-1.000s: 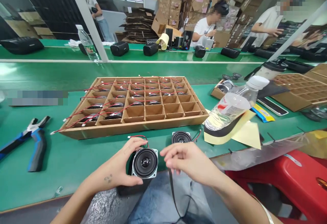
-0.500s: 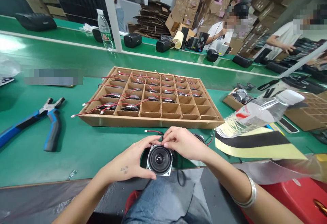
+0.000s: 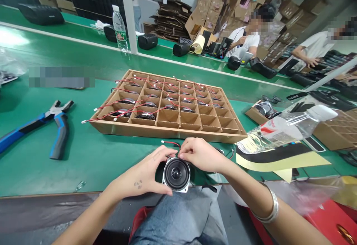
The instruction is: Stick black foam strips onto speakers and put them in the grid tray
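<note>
My left hand (image 3: pixel 145 174) is closed around a small round speaker (image 3: pixel 176 174) with a square metal frame, held at the near edge of the green table. My right hand (image 3: pixel 199 155) pinches at the speaker's top edge, fingers pressed together. A red and black wire (image 3: pixel 170 143) runs from the speaker behind my fingers. Just beyond lies a cardboard divider tray (image 3: pixel 167 131) with several wired speakers in its cells; the near right cells hold nothing.
Blue-handled pliers (image 3: pixel 52 127) lie at the left. A tilted water bottle (image 3: pixel 287 126) rests on a black and yellow foam strip (image 3: pixel 281 157) at the right. A small box of speakers (image 3: pixel 262 110) sits behind it. Other people work across the far belt.
My right hand came in from the right and closed on the speaker's top edge. The second speaker on the table is now hidden behind that hand. The view shifted right and down.
</note>
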`<state>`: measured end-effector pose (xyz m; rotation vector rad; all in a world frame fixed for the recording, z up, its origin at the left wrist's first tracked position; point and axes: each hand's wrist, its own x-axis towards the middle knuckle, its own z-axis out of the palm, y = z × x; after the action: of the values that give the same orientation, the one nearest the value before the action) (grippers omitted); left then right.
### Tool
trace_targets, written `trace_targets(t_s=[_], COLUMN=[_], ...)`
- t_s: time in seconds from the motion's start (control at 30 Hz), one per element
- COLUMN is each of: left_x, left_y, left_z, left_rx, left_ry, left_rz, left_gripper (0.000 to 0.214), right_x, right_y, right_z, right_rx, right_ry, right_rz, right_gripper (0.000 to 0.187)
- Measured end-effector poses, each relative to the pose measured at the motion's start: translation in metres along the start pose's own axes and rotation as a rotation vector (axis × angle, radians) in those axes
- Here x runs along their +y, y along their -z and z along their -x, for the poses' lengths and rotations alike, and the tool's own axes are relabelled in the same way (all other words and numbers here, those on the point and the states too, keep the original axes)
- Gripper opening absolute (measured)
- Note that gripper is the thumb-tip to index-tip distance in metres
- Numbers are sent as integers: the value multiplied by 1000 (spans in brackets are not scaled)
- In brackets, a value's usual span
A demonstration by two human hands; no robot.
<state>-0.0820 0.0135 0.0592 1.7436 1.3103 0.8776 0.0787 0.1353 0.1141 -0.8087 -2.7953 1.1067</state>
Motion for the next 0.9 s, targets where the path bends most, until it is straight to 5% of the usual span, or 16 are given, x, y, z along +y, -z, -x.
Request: trace_targets(t_s=[0.73,0.9], left_x=[6,5], left_y=[6,7], left_z=[-3,-3], left_rx=[-61,-48], left_ry=[43,33], left_rz=[-67,-112], left_gripper=[58,59], right_x=[-8,-14], right_y=[2,11], right_z=[-1,4], right_rx=[-8,-192], right_ry=[-29,-182], right_rz=[187,236], right_gripper=[10,17])
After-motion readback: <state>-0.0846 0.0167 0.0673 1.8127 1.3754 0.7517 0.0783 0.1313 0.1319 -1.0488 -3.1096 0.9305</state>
